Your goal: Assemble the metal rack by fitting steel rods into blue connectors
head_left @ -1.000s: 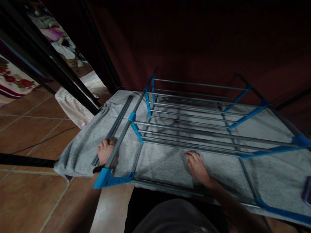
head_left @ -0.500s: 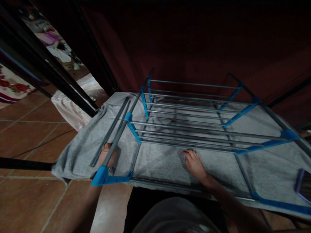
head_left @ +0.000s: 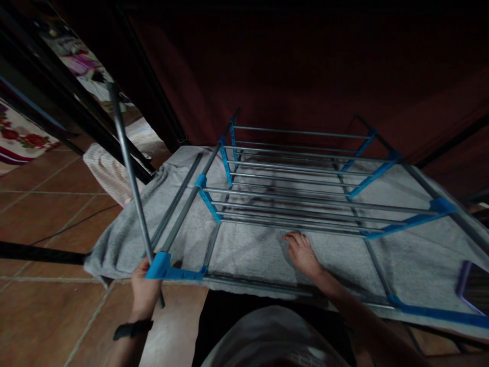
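Note:
My left hand (head_left: 145,285) is closed around a grey metal tube (head_left: 132,173) near its lower end. The tube rises at a tilt, its upper end toward the back left. Just beside this hand is a blue plastic corner piece (head_left: 159,265) of a rack frame. The rack, grey tubes (head_left: 317,204) joined by blue connectors (head_left: 211,205), lies on a grey blanket (head_left: 260,255). My right hand (head_left: 303,252) rests on the blanket in front of the rack's bars, fingers loosely extended and holding nothing. Left of the rack lies another tube (head_left: 178,201).
A phone (head_left: 473,286) with a purple edge lies at the right. Dark posts (head_left: 64,86) stand at the left, and a dark red curtain-like surface (head_left: 298,66) rises behind. Brown floor tiles (head_left: 49,306) and a striped cloth (head_left: 105,171) are at the left.
My left hand has lifted one tube off the blanket and drawn it toward me, raising its far end. The right hand has stayed nearly in place.

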`<state>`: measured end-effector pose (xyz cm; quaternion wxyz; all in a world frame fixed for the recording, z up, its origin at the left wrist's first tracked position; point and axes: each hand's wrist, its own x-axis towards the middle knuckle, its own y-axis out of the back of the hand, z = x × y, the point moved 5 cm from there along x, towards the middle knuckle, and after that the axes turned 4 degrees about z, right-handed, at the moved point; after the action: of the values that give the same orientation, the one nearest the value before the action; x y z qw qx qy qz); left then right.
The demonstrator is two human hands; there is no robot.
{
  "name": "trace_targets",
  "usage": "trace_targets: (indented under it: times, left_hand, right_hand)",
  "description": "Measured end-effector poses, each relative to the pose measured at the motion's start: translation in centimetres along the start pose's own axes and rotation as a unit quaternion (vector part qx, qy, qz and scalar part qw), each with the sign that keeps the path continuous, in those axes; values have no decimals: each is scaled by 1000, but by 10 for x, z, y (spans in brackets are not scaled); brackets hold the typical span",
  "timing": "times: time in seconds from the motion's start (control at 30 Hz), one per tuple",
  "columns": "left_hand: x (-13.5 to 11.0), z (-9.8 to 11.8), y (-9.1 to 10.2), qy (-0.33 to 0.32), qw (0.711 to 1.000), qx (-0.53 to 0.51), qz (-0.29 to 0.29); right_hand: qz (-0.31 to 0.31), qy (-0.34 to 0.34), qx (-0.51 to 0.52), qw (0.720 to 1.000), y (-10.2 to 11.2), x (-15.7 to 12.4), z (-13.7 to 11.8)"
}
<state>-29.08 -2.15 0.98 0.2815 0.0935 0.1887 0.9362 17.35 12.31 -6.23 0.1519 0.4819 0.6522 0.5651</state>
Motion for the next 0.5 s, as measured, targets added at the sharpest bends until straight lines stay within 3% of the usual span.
trace_targets:
  times: [0.13,0.23,0.4,0.5]
  left_hand:
    - [-33,-7,27,40,997,-24,57]
    - [-60,-11,36,63,992,-73,80]
    - [-96,-38,51,110,991,-5,70]
    - [-113,-56,59,59,997,51,24]
  right_hand:
    - [-4,-6,17,1000,1,1,0]
    - [-5,-12,34,999,1,1,0]
    - [-3,-28,62,998,2,3,1]
    - [-1,-45,100,994,4,4,2]
